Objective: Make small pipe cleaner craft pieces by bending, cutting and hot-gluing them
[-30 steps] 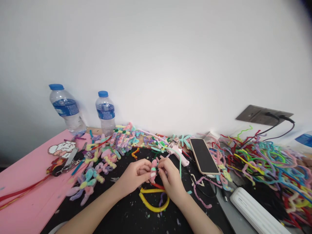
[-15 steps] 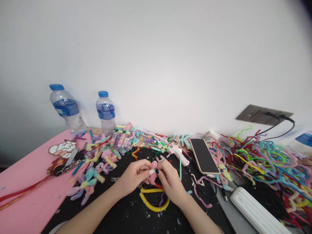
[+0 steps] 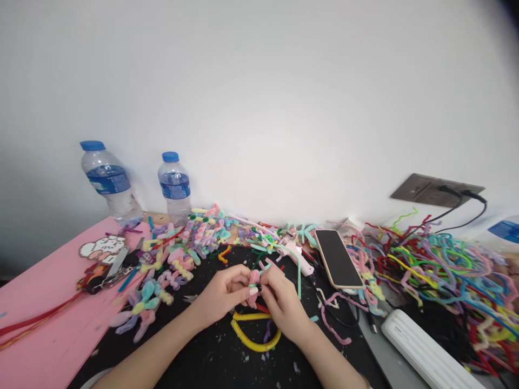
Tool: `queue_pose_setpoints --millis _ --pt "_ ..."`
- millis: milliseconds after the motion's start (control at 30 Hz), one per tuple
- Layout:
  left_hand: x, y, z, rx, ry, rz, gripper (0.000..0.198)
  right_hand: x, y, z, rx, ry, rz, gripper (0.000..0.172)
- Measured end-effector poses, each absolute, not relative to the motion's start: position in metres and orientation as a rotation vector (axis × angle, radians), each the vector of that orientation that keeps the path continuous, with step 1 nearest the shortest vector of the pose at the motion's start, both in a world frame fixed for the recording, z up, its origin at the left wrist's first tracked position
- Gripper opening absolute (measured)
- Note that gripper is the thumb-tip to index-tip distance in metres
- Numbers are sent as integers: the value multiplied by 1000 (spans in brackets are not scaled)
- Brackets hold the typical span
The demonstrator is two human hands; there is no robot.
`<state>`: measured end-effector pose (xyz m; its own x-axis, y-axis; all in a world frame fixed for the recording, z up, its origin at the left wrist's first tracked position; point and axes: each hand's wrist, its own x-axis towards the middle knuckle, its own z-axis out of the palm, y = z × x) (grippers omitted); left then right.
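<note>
The left hand (image 3: 227,292) and right hand (image 3: 281,300), fingers curled closed, pinch a small pink fuzzy piece (image 3: 254,276) between them, near centre. A yellow loop (image 3: 256,343) lies just nearer. Fuzzy shapes (image 3: 205,232) crowd the far left; a phone (image 3: 339,259) and tangled stems (image 3: 441,270) fill the right. Two far-left bottles (image 3: 174,186) wear blue labels (image 3: 175,187), their writing too small to read.

Bare left forearm (image 3: 158,346) and right forearm (image 3: 330,356) angle in from the near side, pretty much a V. Left hand (image 3: 227,290) and right hand (image 3: 283,299) nearly meet mid-scene, fingers curled, both thumbs pinched inward toward each other.
</note>
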<state>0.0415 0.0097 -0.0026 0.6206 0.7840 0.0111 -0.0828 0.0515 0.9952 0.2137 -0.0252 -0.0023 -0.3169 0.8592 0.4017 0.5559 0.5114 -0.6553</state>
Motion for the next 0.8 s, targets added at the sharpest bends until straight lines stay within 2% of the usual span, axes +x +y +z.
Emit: queue_pose_setpoints --millis 133,333,600,800 --pt "40 12 -4 1382 720 792 17 222 -22 1 -1183 -1964 421 14" --pt "36 17 -9 1310 752 898 17 273 4 -6 -1538 -1649 -86 23" --pt "37 19 -11 1229 819 915 26 303 18 -22 -1679 -1817 -10 33" --pt "39 16 -9 1227 833 967 35 297 19 -28 -1779 -1850 -118 38"
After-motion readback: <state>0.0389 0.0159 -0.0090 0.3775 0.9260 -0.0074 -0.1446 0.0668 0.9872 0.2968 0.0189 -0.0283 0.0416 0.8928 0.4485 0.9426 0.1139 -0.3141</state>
